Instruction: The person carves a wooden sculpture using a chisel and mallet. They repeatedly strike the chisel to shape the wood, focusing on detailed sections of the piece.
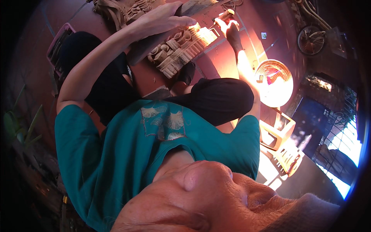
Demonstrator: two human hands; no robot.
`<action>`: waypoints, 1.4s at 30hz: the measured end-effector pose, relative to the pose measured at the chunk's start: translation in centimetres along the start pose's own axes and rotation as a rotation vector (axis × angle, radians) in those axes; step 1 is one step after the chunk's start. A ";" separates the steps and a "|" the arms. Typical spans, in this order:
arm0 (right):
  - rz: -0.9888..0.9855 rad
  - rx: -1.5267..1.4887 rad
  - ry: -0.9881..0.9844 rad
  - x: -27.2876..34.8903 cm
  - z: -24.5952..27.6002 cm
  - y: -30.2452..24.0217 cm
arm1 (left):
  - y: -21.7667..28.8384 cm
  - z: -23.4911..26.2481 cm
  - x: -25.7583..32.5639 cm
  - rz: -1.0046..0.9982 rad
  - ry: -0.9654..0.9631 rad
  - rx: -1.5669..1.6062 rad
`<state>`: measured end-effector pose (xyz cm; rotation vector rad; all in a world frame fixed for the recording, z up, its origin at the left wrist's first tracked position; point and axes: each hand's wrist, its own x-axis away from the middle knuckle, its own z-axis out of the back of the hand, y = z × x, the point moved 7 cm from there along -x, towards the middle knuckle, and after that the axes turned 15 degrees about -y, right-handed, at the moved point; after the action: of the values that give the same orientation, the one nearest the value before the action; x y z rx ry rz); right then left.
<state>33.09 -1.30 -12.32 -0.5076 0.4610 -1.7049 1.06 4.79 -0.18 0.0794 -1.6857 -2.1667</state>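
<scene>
Near basket [276,65], carved block [176,50]: right hand [229,28] grips wooden cylinder [225,15]; left hand [170,18] half-open over plank [142,48].

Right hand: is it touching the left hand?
Apart. The head view shows a plain gap between the right hand and the left hand, with red floor visible in between.
</scene>
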 end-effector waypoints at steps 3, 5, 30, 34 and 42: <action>-0.108 -0.151 -0.093 -0.3 -1.2 -0.3 | -0.2 0.3 0.4 0.057 -0.051 0.029; -0.262 -0.214 -0.133 -0.4 -1.1 -0.3 | 0.0 0.5 1.2 0.095 -0.043 0.051; -0.238 -0.437 0.108 -0.4 -1.8 1.8 | -0.6 2.4 3.9 0.079 0.038 0.191; -0.191 -0.534 0.066 -0.8 -2.3 1.1 | -2.0 2.6 3.6 0.085 0.020 0.167; -0.196 -0.593 0.102 -0.4 -2.1 2.7 | -1.4 2.4 3.8 0.130 0.013 0.172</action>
<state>34.13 -1.34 -15.63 -0.9167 1.0320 -1.7754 -3.52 6.02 -0.05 0.0296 -1.8141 -1.9218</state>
